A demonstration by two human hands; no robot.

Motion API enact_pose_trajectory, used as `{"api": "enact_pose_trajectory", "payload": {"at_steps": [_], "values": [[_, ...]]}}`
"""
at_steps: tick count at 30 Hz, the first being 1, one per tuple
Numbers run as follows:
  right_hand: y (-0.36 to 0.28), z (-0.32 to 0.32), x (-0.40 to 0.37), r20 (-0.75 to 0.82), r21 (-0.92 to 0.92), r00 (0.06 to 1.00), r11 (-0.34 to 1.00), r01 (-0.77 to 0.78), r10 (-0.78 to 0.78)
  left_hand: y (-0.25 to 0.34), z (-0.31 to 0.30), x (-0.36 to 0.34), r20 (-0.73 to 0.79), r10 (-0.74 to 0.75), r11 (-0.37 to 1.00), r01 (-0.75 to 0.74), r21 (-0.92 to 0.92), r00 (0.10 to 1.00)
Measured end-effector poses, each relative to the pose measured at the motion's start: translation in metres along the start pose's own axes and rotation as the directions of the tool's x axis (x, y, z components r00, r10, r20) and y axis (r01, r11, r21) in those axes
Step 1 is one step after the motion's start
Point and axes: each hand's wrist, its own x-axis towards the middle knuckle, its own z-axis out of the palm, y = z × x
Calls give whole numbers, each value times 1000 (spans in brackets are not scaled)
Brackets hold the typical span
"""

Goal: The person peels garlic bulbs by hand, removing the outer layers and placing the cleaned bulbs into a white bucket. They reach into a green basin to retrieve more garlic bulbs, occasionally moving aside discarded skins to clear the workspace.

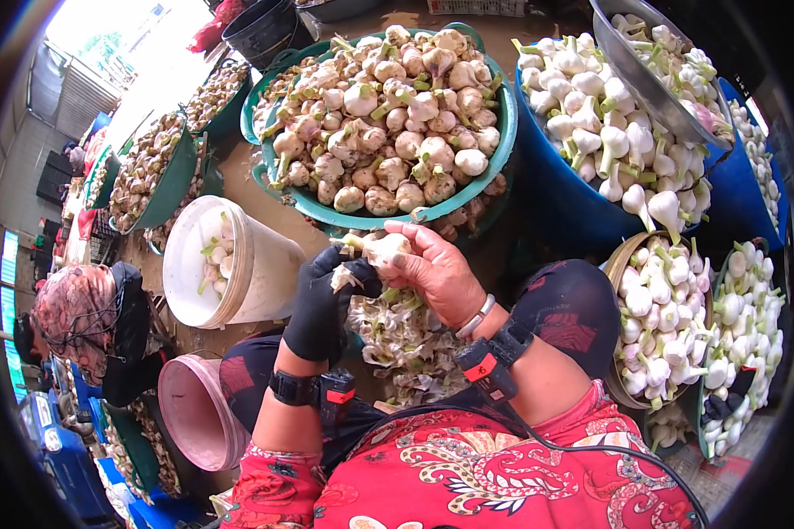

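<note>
1. Head view: left hand [325,304] in a black glove, fingers curled tight and pinching the low side of a garlic bulb [385,250]; a pale scrap sits under the fingertips, and I cannot tell if it is skin or a tool.
2. Right hand [437,275] is bare, with fingers wrapped over the same bulb from the other side and the thumb pressed on top.
3. The bulb sits between both sets of fingers, held above the lap.
4. Straight below the fingers: a heap of garlic skins [406,339].
5. Just beyond the fingertips: a teal basin [302,201] piled with unpeeled garlic.
6. Left of the gloved fingers: a white bucket [273,273], tilted, with a few bulbs inside.
7. Right of the bare fingers: a blue tub [556,203] and a woven basket [616,264], both holding white peeled garlic.
</note>
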Motion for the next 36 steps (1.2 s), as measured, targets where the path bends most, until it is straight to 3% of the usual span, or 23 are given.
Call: {"api": "enact_pose_trajectory", "payload": {"at_steps": [2, 3, 7, 12, 14, 18, 19, 20, 21, 23, 25, 27, 28, 29, 30, 31, 32, 33, 35, 36], "values": [[-7, 3, -1, -18, -94, 998, 994, 51, -53, 9, 8, -5, -89, -60, 984, 45, -170, 994], [-9, 4, -1, -33, -190, 994, 977, 99, -107, 13, 10, -6, -90, -62, 985, 46, -169, 994], [-2, 5, -2, 47, -289, 988, 945, 153, -145, 11, 8, -3, -56, -106, 958, 86, -275, 993], [2, 3, -4, 67, -290, 991, 947, 135, -120, 0, 0, -5, 17, -138, 922, 135, -362, 990], [0, 6, -6, 38, -165, 999, 986, 6, 1, 2, 1, -8, 30, 19, 973, -12, -229, 999], [1, 3, -4, 21, -83, 989, 986, -147, 149, 4, -4, -9, 19, -7, 991, 9, -136, 1000], [3, -2, -3, 19, -82, 988, 986, -148, 150, 7, -1, -9, -4, 66, 996, -66, 66, 998], [7, -10, -2, 68, -16, 966, 968, -250, 251, 9, 1, -10, -14, 138, 956, -130, 265, 990], [7, -10, -1, 126, 45, 930, 935, -352, 345, 6, -3, -9, -18, 134, 957, -125, 263, 991], [1, -7, -3, 94, 52, 906, 907, -419, 413, 1, -12, -1, 111, 381, 597, -336, 729, 918], [-5, -5, -5, 158, 47, 812, 817, -575, 562, 10, -9, 3, 118, 405, 538, -341, 771, 907], [0, -10, -4, 224, 56, 775, 786, -616, 591, 13, -7, 3, 164, 422, 581, -405, 706, 891], [-1, -12, -1, 293, 100, 748, 759, -644, 596, 8, -8, 4, 139, 370, 672, -368, 642, 918], [-3, -15, 0, 361, 142, 721, 729, -670, 592, 5, -8, 4, 138, 374, 670, -370, 643, 917], [-6, -16, -1, 418, 196, 724, 723, -662, 549, 6, -5, 4, -5, 238, 924, -225, 308, 971], [-7, -14, -3, 416, 199, 726, 724, -661, 548, 7, -1, 1, -79, 44, 994, -52, -99, 996], [-9, -11, -4, 302, 158, 825, 829, -537, 477, 14, -2, -7, -98, 100, 995, -101, 1, 990], [-13, -9, 0, 193, 94, 909, 915, -391, 369, -22, -29, -18, 18, 28, 991, -26, -135, 999], [-11, -6, -1, 148, 109, 913, 911, -398, 381, -2, -11, -30, -17, -180, 942, 167, -290, 984], [-9, -4, 0, 166, 68, 906, 912, -405, 390, 7, 2, -29, -34, -115, 937, 97, -336, 993]]}}
